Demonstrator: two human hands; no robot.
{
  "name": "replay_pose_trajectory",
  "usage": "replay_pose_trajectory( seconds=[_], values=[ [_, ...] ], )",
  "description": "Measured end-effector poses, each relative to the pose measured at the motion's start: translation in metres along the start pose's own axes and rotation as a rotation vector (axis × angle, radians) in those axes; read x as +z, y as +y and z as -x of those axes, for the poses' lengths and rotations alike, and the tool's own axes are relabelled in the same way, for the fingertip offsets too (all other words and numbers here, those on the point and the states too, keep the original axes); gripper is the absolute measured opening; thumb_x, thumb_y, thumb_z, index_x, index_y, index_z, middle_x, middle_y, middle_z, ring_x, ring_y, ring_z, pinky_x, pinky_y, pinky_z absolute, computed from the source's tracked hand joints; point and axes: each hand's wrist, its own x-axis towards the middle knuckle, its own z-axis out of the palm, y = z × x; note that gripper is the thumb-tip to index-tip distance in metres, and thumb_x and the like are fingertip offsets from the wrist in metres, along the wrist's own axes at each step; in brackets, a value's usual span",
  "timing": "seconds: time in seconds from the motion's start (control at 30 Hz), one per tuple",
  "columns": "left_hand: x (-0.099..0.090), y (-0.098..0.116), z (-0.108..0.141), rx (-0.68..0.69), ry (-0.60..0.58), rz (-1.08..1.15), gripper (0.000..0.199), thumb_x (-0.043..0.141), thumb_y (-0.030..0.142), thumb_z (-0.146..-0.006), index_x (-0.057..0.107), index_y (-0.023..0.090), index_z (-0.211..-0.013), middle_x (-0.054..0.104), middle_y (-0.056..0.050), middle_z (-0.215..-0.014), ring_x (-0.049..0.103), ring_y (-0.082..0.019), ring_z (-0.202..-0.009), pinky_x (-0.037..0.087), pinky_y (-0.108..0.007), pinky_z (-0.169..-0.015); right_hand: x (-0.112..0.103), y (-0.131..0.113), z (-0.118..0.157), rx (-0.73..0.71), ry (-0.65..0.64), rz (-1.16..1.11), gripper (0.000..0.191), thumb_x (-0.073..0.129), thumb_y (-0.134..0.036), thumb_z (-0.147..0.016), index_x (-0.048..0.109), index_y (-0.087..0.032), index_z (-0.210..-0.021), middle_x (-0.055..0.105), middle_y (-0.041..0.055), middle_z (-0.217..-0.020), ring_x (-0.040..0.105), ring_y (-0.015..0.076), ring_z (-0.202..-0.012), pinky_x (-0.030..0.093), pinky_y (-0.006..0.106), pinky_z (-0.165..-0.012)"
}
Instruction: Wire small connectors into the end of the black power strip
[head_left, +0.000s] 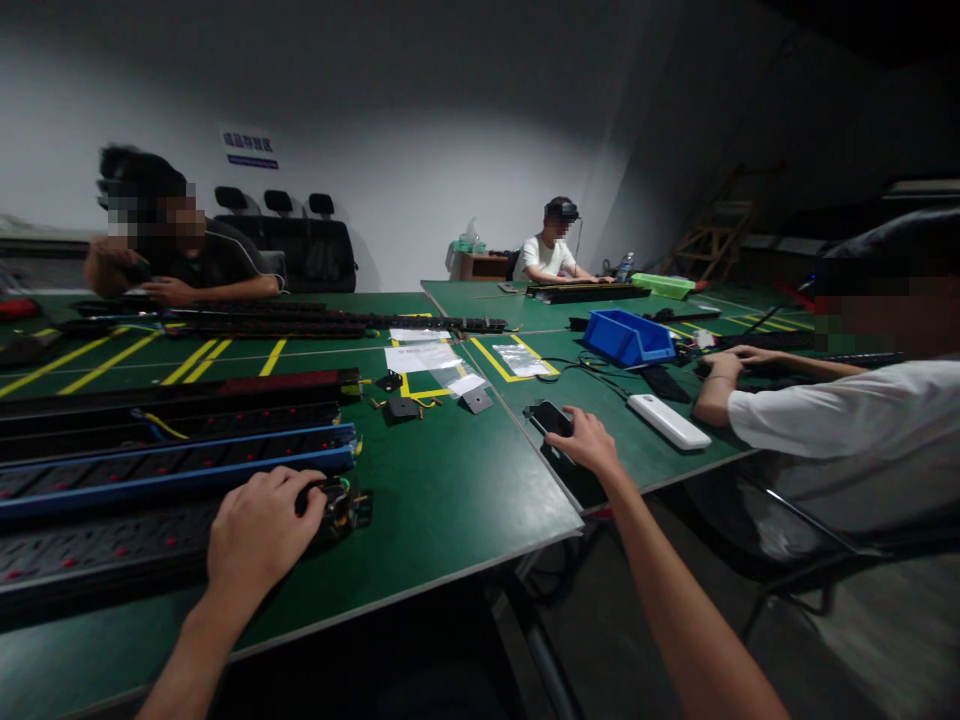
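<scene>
My left hand [266, 528] rests near the end of a long black rail [105, 545] with red dots along its top, its fingers curled over the rail. Loose wires and a small metal bracket [361, 507] stick out at that end. Just behind lies a similar rail with blue edges [187, 465]. My right hand [589, 440] reaches across to a smartphone [550, 418] lying by the table seam, thumb and fingers closed on its near end. The phone's screen is dark.
Small black plates [401, 409] and papers [421, 357] lie mid-table. To the right are a white power bank [667, 421] and a blue bin [628, 338]. One co-worker [847, 400] sits close on the right; two others sit across the green table [442, 500].
</scene>
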Motion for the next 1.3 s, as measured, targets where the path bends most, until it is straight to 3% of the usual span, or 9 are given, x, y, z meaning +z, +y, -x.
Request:
replay_pose_trajectory(
  seconds=[0.07, 0.2, 0.3, 0.43, 0.6, 0.77, 0.9, 1.07, 1.3],
  values=[
    [0.001, 0.000, 0.000, 0.004, 0.015, 0.003, 0.038, 0.042, 0.034, -0.091, 0.075, 0.023, -0.104, 0.072, -0.007, -0.100, 0.062, -0.028, -0.092, 0.041, -0.040, -0.078, -0.001, -0.011, 0.005, -0.019, 0.041, 0.032, 0.071, 0.062, -0.050, -0.079, 0.046, -0.021, -0.142, 0.056, 0.0161, -0.128, 0.051, 0.0326, -0.121, 0.039, 0.042, -0.096],
    [0.001, 0.000, 0.001, 0.009, 0.046, 0.007, 0.035, 0.044, 0.033, -0.091, 0.075, 0.023, -0.102, 0.072, -0.006, -0.097, 0.062, -0.027, -0.090, 0.041, -0.040, -0.078, -0.001, -0.052, 0.016, -0.188, 0.138, 0.018, 0.060, 0.057, -0.045, -0.084, 0.048, -0.023, -0.139, 0.055, 0.0142, -0.129, 0.048, 0.0313, -0.123, 0.032, 0.044, -0.103],
    [0.001, 0.000, 0.002, 0.008, 0.067, 0.007, 0.033, 0.046, 0.032, -0.090, 0.075, 0.023, -0.101, 0.072, -0.006, -0.096, 0.062, -0.026, -0.090, 0.041, -0.039, -0.079, -0.003, -0.093, 0.021, -0.316, 0.121, -0.033, 0.055, 0.055, -0.041, -0.086, 0.049, -0.024, -0.138, 0.056, 0.0127, -0.129, 0.048, 0.0292, -0.122, 0.033, 0.040, -0.101],
    [0.002, 0.001, 0.003, 0.011, 0.086, 0.018, 0.030, 0.047, 0.031, -0.090, 0.075, 0.025, -0.099, 0.071, -0.005, -0.094, 0.062, -0.026, -0.090, 0.041, -0.039, -0.079, -0.007, -0.145, 0.018, -0.425, 0.007, -0.043, 0.051, 0.056, -0.041, -0.087, 0.051, -0.024, -0.135, 0.059, 0.0121, -0.126, 0.051, 0.0286, -0.119, 0.038, 0.039, -0.097],
    [0.003, 0.002, 0.005, 0.022, 0.158, 0.062, 0.026, 0.050, 0.027, -0.089, 0.074, 0.023, -0.100, 0.071, -0.005, -0.092, 0.061, -0.026, -0.089, 0.042, -0.039, -0.080, -0.003, -0.187, 0.003, -0.462, 0.015, -0.065, 0.045, 0.055, -0.040, -0.089, 0.055, -0.023, -0.131, 0.060, 0.0125, -0.125, 0.052, 0.0296, -0.116, 0.040, 0.040, -0.094],
    [0.003, 0.003, 0.017, 0.056, 0.399, 0.156, 0.023, 0.054, 0.025, -0.090, 0.069, 0.021, -0.107, 0.066, -0.007, -0.099, 0.060, -0.024, -0.094, 0.042, -0.039, -0.085, 0.022, -0.186, -0.012, -0.313, 0.165, -0.098, 0.043, 0.050, -0.033, -0.092, 0.054, -0.020, -0.133, 0.056, 0.0156, -0.128, 0.049, 0.0298, -0.119, 0.040, 0.040, -0.095],
    [0.004, 0.006, 0.039, 0.095, 0.544, 0.268, 0.005, 0.058, 0.020, -0.088, 0.061, 0.018, -0.084, 0.055, -0.004, -0.081, 0.055, -0.019, -0.078, 0.044, -0.034, -0.076, 0.037, -0.167, -0.025, -0.256, 0.167, -0.117, 0.044, 0.048, -0.034, -0.093, 0.054, -0.018, -0.133, 0.055, 0.0167, -0.129, 0.049, 0.0305, -0.121, 0.040, 0.039, -0.095],
    [0.008, 0.013, 0.054, 0.154, 0.554, 0.340, 0.021, 0.063, 0.016, -0.085, 0.046, 0.020, -0.075, 0.044, 0.002, -0.073, 0.047, -0.012, -0.066, 0.041, -0.025, -0.062, 0.045, -0.161, -0.029, -0.233, 0.061, -0.079, 0.050, 0.049, -0.041, -0.093, 0.051, -0.015, -0.136, 0.056, 0.0198, -0.129, 0.052, 0.0328, -0.118, 0.043, 0.041, -0.093],
    [0.014, 0.014, 0.055, 0.269, 0.420, 0.261, 0.036, 0.053, 0.011, -0.089, 0.036, 0.020, -0.058, 0.035, 0.005, -0.057, 0.036, -0.009, -0.051, 0.029, -0.026, -0.053, 0.047, -0.171, -0.017, -0.223, -0.021, -0.032, 0.054, 0.053, -0.042, -0.090, 0.047, -0.018, -0.138, 0.054, 0.0194, -0.131, 0.052, 0.0336, -0.120, 0.042, 0.042, -0.094]
  ],
)
